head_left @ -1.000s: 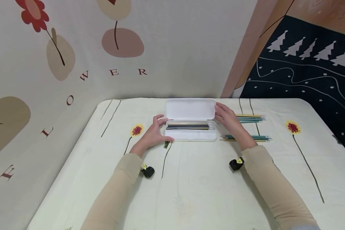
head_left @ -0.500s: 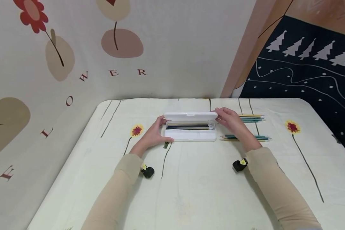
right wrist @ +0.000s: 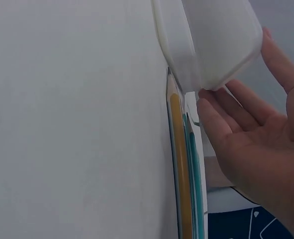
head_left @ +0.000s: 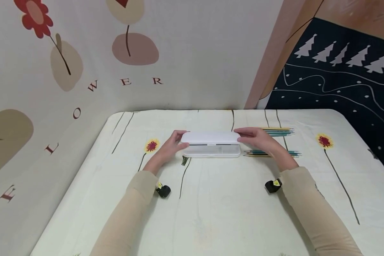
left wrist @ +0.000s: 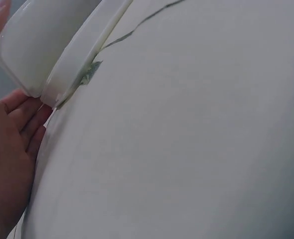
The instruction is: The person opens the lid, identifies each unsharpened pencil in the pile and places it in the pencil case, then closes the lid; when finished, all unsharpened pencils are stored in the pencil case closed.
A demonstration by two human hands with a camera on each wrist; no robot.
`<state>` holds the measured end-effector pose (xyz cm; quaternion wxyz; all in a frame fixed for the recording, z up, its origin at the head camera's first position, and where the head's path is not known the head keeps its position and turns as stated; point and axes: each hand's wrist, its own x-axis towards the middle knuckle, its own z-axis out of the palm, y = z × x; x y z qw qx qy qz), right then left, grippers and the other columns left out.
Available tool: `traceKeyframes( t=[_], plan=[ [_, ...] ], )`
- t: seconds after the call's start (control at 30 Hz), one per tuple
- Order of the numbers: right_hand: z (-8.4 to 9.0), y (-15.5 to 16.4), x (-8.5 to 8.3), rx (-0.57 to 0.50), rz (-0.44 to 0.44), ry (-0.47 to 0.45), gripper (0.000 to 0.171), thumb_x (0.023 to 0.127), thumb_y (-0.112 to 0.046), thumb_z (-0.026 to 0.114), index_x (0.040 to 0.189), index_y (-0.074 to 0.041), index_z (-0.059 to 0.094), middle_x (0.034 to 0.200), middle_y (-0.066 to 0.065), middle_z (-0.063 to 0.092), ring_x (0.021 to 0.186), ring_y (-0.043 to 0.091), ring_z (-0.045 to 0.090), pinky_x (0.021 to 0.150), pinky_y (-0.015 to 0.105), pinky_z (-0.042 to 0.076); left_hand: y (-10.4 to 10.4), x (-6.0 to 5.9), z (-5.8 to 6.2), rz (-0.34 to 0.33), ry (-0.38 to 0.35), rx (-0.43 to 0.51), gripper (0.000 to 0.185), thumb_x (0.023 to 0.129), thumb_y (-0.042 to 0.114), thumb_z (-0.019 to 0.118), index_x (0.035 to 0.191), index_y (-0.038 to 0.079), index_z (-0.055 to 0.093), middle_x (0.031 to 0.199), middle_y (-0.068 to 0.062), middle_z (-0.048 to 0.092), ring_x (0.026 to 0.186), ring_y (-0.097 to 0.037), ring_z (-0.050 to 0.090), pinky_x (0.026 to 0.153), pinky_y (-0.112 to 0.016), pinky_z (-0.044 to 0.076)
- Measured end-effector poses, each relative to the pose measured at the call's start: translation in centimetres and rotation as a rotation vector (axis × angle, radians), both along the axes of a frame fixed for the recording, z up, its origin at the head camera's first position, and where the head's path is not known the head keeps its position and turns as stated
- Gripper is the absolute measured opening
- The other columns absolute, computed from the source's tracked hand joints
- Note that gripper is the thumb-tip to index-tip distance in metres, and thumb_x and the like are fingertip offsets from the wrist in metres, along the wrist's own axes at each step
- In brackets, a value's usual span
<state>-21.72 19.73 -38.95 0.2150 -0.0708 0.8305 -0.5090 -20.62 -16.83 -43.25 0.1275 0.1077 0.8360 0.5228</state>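
Note:
A white plastic pencil case (head_left: 211,149) lies mid-table, its lid (head_left: 209,137) lowered almost flat over the base. A thin dark line of pencils still shows in the gap. My left hand (head_left: 174,144) holds the case's left end, a finger on the lid corner and the thumb at the front. In the left wrist view the left hand's fingers (left wrist: 25,117) lie against the end of the case (left wrist: 82,55). My right hand (head_left: 257,139) holds the lid's right end between thumb and fingers. The right wrist view shows the lid (right wrist: 221,40) between them.
Two loose bundles of teal and yellow pencils lie right of the case, one at the far side (head_left: 280,132) and one nearer (head_left: 276,153), also beside my right hand (right wrist: 179,164). The floral tablecloth (head_left: 217,209) covers the table; a wall stands behind it.
The lid has swung down from upright to nearly flat on the base, guided by my right hand. My left hand has stayed at the case's left end.

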Motion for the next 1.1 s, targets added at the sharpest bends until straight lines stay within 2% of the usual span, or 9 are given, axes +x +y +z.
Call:
traceKeyframes(
  t=[0.07, 0.13, 0.27, 0.5, 0.8, 1.1],
  plan=[
    [-0.21, 0.11, 0.02, -0.011, 0.028, 0.018, 0.056, 0.095, -0.028, 0.068, 0.147, -0.015, 0.051, 0.156, 0.010, 0.044, 0.145, 0.027, 0.041, 0.119, 0.045, 0.035, -0.04, 0.02, 0.07, 0.020, -0.021, 0.027, 0.058, 0.097, 0.035, 0.063, 0.144, 0.014, 0.037, 0.158, -0.010, 0.040, 0.152, -0.030, 0.026, 0.126, -0.053, 0.015],
    [-0.38, 0.24, 0.08, -0.017, 0.055, 0.036, 0.059, 0.094, -0.025, 0.070, 0.147, -0.013, 0.049, 0.157, 0.011, 0.043, 0.146, 0.028, 0.041, 0.118, 0.044, 0.036, -0.05, 0.06, 0.07, 0.039, -0.036, 0.037, 0.057, 0.096, 0.037, 0.065, 0.142, 0.015, 0.040, 0.157, -0.008, 0.042, 0.152, -0.027, 0.027, 0.126, -0.051, 0.016],
    [-0.51, 0.27, 0.29, -0.017, 0.092, 0.049, 0.063, 0.093, -0.021, 0.071, 0.150, -0.012, 0.046, 0.158, 0.013, 0.040, 0.147, 0.030, 0.037, 0.118, 0.043, 0.034, -0.03, 0.14, 0.22, 0.034, -0.027, -0.008, 0.064, 0.090, 0.037, 0.072, 0.146, 0.022, 0.044, 0.156, -0.005, 0.043, 0.151, -0.026, 0.030, 0.125, -0.051, 0.019],
    [-0.46, 0.20, 0.57, -0.048, 0.148, 0.071, 0.068, 0.091, -0.014, 0.072, 0.152, -0.006, 0.041, 0.161, 0.017, 0.034, 0.150, 0.033, 0.031, 0.119, 0.042, 0.030, -0.03, 0.34, 0.50, 0.013, -0.003, -0.087, 0.074, 0.084, 0.039, 0.079, 0.148, 0.031, 0.044, 0.161, -0.002, 0.037, 0.153, -0.024, 0.027, 0.125, -0.052, 0.020],
    [-0.57, 0.31, 0.63, -0.072, 0.188, 0.073, 0.073, 0.089, -0.008, 0.073, 0.153, -0.002, 0.037, 0.163, 0.019, 0.028, 0.151, 0.034, 0.026, 0.119, 0.042, 0.028, -0.11, 0.30, 0.27, 0.011, 0.015, -0.108, 0.078, 0.079, 0.039, 0.084, 0.147, 0.034, 0.046, 0.159, 0.000, 0.040, 0.152, -0.022, 0.028, 0.126, -0.052, 0.017],
    [-0.45, 0.01, 0.67, -0.027, 0.190, 0.088, 0.074, 0.088, -0.004, 0.073, 0.152, -0.002, 0.037, 0.162, 0.019, 0.030, 0.151, 0.034, 0.028, 0.119, 0.042, 0.029, -0.06, 0.38, 0.29, 0.003, 0.040, -0.177, 0.082, 0.077, 0.040, 0.086, 0.147, 0.033, 0.044, 0.159, -0.002, 0.040, 0.151, -0.024, 0.030, 0.125, -0.052, 0.020]
  ],
)
